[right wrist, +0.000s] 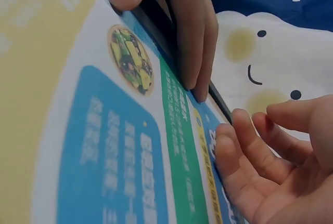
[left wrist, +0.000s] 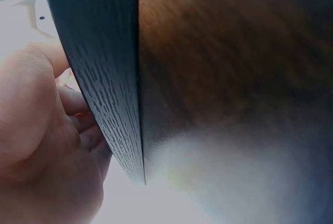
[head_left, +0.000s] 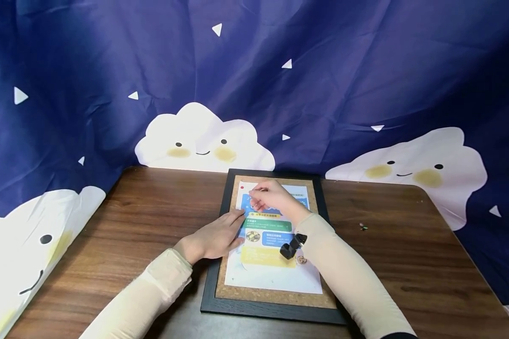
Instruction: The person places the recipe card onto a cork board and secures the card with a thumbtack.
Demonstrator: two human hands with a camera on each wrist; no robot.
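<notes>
A printed sheet [head_left: 275, 278] with blue, green and yellow blocks lies on a cork board [head_left: 280, 297] in a black frame [head_left: 275, 314]. A red pin head [head_left: 242, 187] shows at the sheet's upper left corner. My left hand [head_left: 218, 235] rests over the frame's left side, its extended fingers [right wrist: 190, 42] on the sheet's left edge. Above the upper part of the sheet is my right hand [head_left: 273, 197], fingers bent. In the right wrist view its thumb and index tips [right wrist: 260, 122] are close together; whether something small is between them is unclear.
Some tiny objects, one of them green [head_left: 364, 228], lie on the brown wooden table [head_left: 390, 263] right of the frame. A dark blue curtain [head_left: 322, 94] with white clouds hangs behind the table. A small black device [head_left: 293, 246] is strapped at my right wrist.
</notes>
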